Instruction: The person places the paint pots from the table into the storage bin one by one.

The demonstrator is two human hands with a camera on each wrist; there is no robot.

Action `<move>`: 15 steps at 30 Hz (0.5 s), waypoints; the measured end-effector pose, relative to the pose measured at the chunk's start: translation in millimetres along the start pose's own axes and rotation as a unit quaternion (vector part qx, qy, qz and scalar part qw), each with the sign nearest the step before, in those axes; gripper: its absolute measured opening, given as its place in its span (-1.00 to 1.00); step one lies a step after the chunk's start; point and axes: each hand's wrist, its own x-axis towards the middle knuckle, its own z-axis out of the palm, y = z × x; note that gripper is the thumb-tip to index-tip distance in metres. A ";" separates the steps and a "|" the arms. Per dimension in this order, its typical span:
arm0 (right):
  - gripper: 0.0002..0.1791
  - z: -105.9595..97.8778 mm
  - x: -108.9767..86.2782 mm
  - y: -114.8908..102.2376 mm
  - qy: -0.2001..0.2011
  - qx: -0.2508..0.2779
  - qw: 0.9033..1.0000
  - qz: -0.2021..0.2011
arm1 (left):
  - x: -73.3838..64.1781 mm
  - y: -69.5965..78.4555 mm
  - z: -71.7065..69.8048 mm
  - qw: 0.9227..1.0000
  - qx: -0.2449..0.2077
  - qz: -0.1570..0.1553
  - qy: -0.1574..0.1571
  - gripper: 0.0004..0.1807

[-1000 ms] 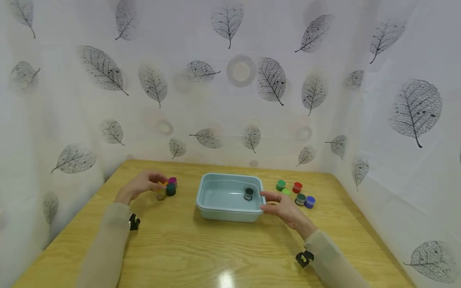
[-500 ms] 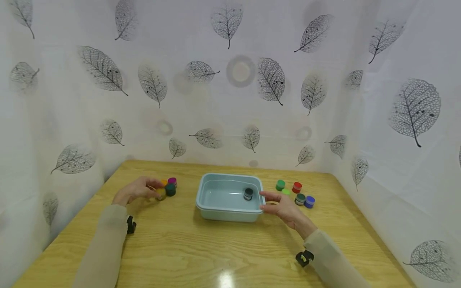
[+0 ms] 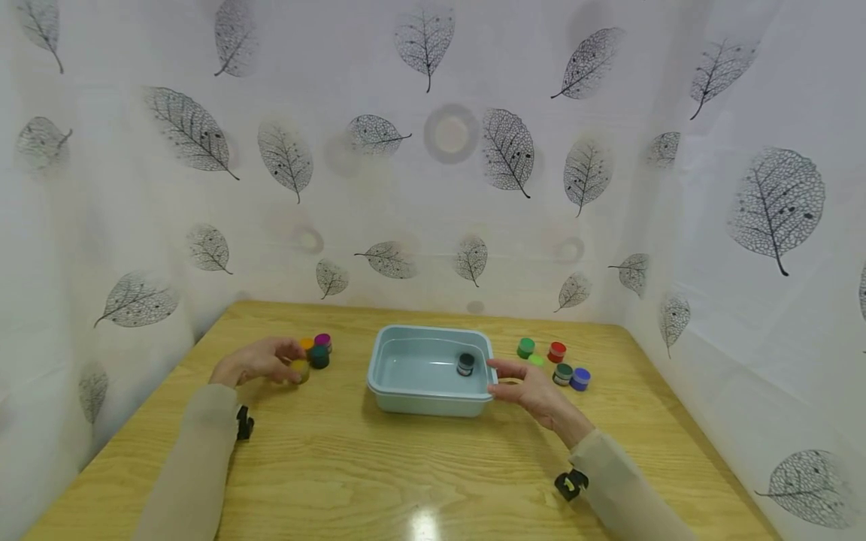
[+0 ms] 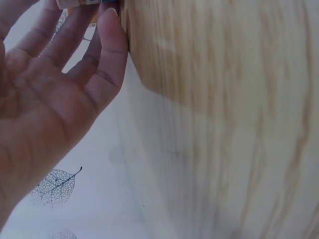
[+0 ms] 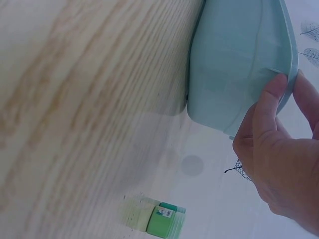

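Note:
In the head view my left hand (image 3: 260,361) holds a small yellow paint jar (image 3: 300,370) between thumb and fingers, low over the table's left side. Close by stand an orange jar (image 3: 307,344), a magenta jar (image 3: 322,342) and a dark teal jar (image 3: 319,356). The left wrist view cuts off the held jar at its top edge. My right hand (image 3: 537,394) pinches the right rim of a pale blue plastic basin (image 3: 433,406); the right wrist view shows thumb and fingers on either side of that rim (image 5: 294,55). Inside the basin sits one black-lidded jar (image 3: 465,364).
Right of the basin stand a green jar (image 3: 525,347), a red jar (image 3: 557,352), a light green jar (image 3: 536,361), a dark green jar (image 3: 562,374) and a blue jar (image 3: 579,379). A leaf-patterned curtain (image 3: 433,203) borders the wooden table (image 3: 338,466) behind and at the sides.
My left hand has come down from above the jars onto the yellow one and drawn it slightly toward me, away from the orange and teal jars. The right hand stays on the basin.

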 end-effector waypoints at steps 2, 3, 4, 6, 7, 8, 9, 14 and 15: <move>-0.29 0.0 0.5 0.6 0.001 0.002 1.000 -0.001 | -0.2 0.2 0.5 1.000 -0.006 0.002 -0.006 -0.49; -0.30 0.0 0.7 0.9 0.002 0.001 1.000 -0.002 | -0.3 0.5 0.7 1.000 -0.008 0.003 -0.006 -0.50; -0.30 -0.1 0.8 1.0 0.003 0.002 1.000 -0.002 | -0.4 0.7 0.8 1.000 -0.009 0.005 -0.009 -0.50; -0.31 0.2 0.8 0.9 0.005 0.003 1.000 -0.001 | -0.6 1.4 1.1 1.000 -0.011 0.003 -0.011 -0.48; -0.31 0.2 0.8 0.9 0.006 0.004 1.000 0.000 | -0.5 1.8 1.2 1.000 -0.011 -0.001 -0.010 -0.47; -0.31 0.1 0.6 0.9 0.005 0.003 1.000 0.000 | -0.8 2.2 1.3 1.000 -0.008 -0.002 -0.010 -0.46; -0.31 0.2 0.5 0.9 0.006 0.004 1.000 0.000 | -0.8 2.5 1.3 1.000 -0.006 -0.004 -0.009 -0.45; -0.31 0.9 -0.7 0.1 0.008 0.003 1.000 0.002 | -0.4 0.9 1.2 1.000 0.011 -0.004 -0.002 -0.43; -0.31 1.1 -0.9 -0.3 0.010 0.003 1.000 0.002 | -0.3 0.2 1.2 1.000 0.012 -0.004 -0.001 -0.42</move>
